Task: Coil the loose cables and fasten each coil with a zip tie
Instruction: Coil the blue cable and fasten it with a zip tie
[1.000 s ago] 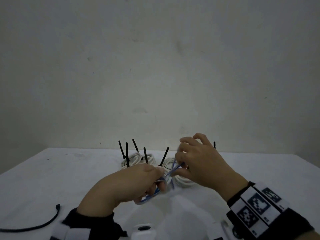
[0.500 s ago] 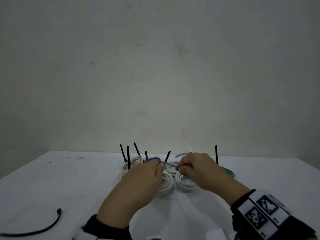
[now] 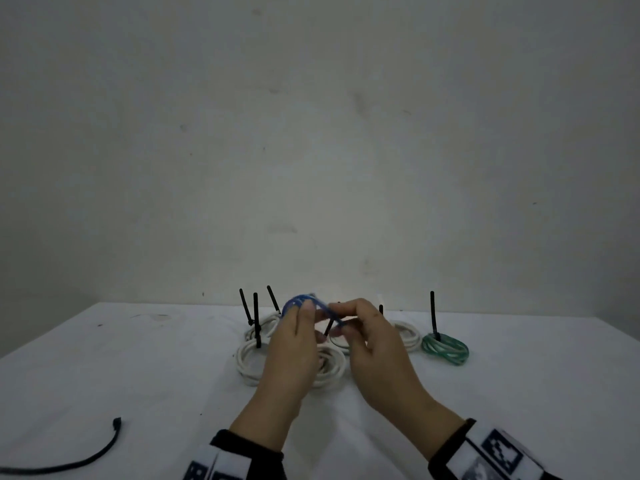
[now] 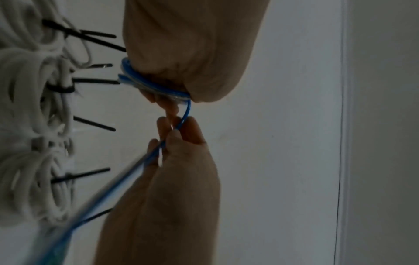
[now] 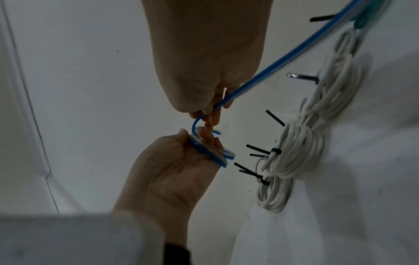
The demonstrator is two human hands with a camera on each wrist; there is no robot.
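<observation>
Blue thin plastic cable (image 3: 304, 301) now raised above worktop (image 3: 121, 358) far-edge middle; left hand (image 3: 291, 344) grips wound loops, right hand (image 3: 374, 344) pinches trailing strand. Coiling unfinished, zip tie pending.

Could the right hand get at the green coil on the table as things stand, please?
Probably not yet: the right hand pinches the blue cable being wound. The green coil lies unobstructed to its right.

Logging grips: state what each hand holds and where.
Left hand grips the blue cable's wound coil at its fingertips. Right hand pinches the cable's loose strand just beside the coil.
</observation>
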